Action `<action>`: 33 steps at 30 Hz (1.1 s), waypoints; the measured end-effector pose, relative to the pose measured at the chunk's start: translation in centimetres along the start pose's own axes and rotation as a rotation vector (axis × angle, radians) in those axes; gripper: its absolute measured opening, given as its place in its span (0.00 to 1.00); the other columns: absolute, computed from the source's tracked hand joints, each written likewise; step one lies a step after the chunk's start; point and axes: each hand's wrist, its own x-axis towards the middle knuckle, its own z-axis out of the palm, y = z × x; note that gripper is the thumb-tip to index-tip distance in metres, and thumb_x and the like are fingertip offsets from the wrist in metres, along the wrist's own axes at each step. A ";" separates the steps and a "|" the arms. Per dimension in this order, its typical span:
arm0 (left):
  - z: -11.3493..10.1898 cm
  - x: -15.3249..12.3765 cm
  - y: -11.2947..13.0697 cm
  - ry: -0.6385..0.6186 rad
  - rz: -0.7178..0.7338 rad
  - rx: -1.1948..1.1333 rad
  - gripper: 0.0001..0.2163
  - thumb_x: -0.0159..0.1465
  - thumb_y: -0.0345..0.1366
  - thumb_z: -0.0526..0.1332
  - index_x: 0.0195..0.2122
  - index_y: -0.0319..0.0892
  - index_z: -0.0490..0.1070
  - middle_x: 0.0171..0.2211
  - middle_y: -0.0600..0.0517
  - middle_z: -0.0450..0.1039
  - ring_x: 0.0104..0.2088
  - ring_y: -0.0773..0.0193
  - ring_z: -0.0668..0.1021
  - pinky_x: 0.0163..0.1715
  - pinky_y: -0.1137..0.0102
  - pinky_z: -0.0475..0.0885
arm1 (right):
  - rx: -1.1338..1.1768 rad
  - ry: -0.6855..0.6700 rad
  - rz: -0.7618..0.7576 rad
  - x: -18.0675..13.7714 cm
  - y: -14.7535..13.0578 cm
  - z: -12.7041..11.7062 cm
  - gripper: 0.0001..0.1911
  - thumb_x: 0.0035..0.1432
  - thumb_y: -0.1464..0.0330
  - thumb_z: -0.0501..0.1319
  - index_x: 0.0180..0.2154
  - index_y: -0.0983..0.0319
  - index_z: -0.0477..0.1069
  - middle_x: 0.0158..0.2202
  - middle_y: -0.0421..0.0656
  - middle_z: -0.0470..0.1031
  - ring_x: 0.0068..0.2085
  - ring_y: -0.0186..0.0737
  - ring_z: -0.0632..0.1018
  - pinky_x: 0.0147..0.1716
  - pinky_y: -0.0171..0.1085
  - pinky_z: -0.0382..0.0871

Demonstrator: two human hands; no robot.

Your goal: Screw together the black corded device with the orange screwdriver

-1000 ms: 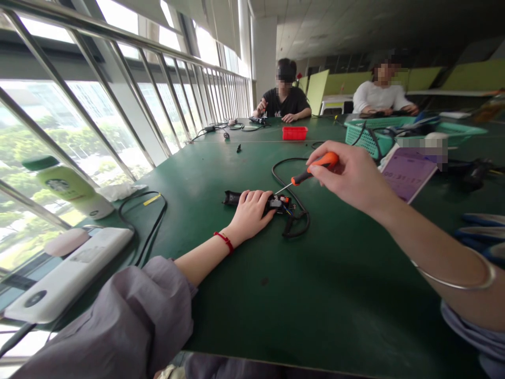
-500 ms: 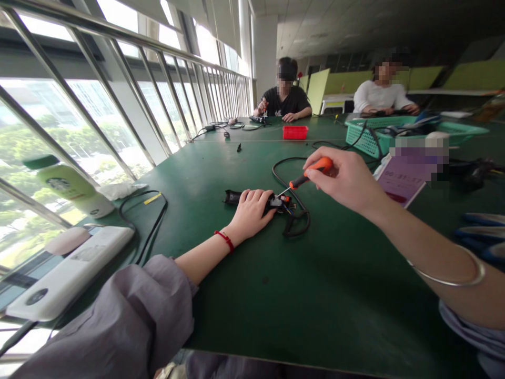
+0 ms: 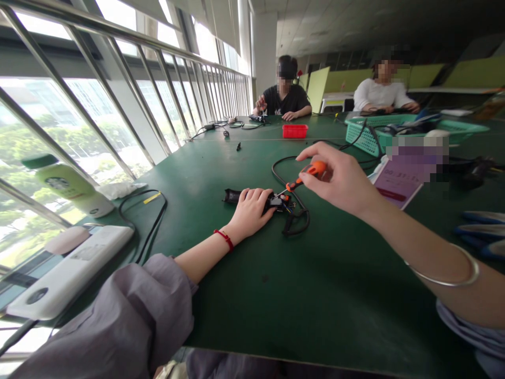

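My left hand [image 3: 252, 213] is wrapped over a black handheld device [image 3: 232, 196] that lies on the green table, pressing it down. At its right end the casing is opened, with small orange, blue and yellow parts and wires [image 3: 291, 204] exposed. In my right hand [image 3: 341, 176] is an orange and black screwdriver [image 3: 313, 169], slanted down to the left. The thumb rests along its handle and the index finger is lifted off it. The screwdriver's thin tip meets the device just beside my left fingers. A black cord [image 3: 276, 164] loops behind and around the device.
A red tray [image 3: 295, 131] and teal baskets [image 3: 361, 138] with cables stand farther back. At left are a green bottle [image 3: 67, 184] and a white power bank [image 3: 74, 268]. A phone [image 3: 402, 179] and blue gloves [image 3: 481, 231] lie right. Two people sit across the table [image 3: 315, 316].
My right hand has moved slightly left and its index finger has lifted from the screwdriver, whose handle has turned and sits a little lower. My left hand and the device stay in place.
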 end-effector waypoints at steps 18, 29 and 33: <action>0.4 0.0 -0.4 -0.009 0.024 0.047 0.23 0.68 0.43 0.47 0.63 0.45 0.55 0.48 0.45 0.66 0.50 0.57 0.67 0.56 0.58 0.55 | -0.056 0.002 0.075 -0.2 -0.3 0.7 0.12 0.53 0.58 0.59 0.35 0.58 0.69 0.21 0.38 0.68 0.25 0.37 0.71 0.25 0.35 0.60; 0.5 0.0 -0.5 0.003 0.028 0.045 0.22 0.68 0.43 0.47 0.63 0.46 0.54 0.47 0.46 0.66 0.49 0.57 0.67 0.56 0.58 0.55 | -0.007 0.029 0.088 -0.4 -0.6 0.9 0.11 0.53 0.59 0.60 0.34 0.59 0.68 0.19 0.36 0.64 0.22 0.35 0.68 0.24 0.35 0.59; 0.4 0.0 -0.4 -0.006 0.022 0.042 0.22 0.68 0.43 0.47 0.62 0.46 0.55 0.47 0.46 0.66 0.49 0.57 0.67 0.56 0.59 0.56 | 0.079 0.070 0.034 -0.3 -0.3 1.1 0.22 0.50 0.62 0.62 0.47 0.57 0.62 0.29 0.38 0.72 0.25 0.35 0.71 0.25 0.35 0.62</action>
